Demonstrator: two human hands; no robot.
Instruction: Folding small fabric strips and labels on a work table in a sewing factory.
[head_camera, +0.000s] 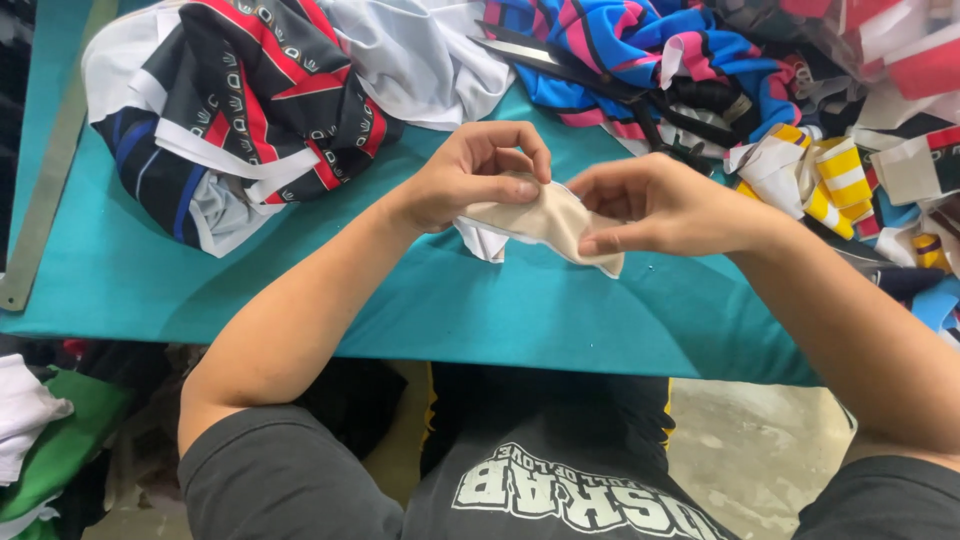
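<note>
- Bench (120, 280): flat, covered in smooth teal cloth; near edge runs across the view. Below it, bare pale concrete floor (760, 450).
- Metal ruler (45, 190) lies along the bench's left edge, long and thin.
- Beige cloth (545, 215): small, soft, creased piece with a white layer showing at its lower left. It is held just above the bench, centre of view, between both hands.
- Left hand (470, 175): closed on the cloth's upper left edge, thumb and fingers pinching it.
- Right hand (650, 205): closed on the cloth's right side, fingers curled over it, thumb beneath.
- Black garment (240, 110) with red and white stripes, crumpled, far left of bench, well apart from the hands.
- White fabric (420, 55) behind the left hand.
- Scissors (570, 65), dark, long-bladed, rest on blue-pink fabric (620, 40) beyond the hands.
- Yellow-white striped pieces (820, 180) heaped at right, near the right forearm.
</note>
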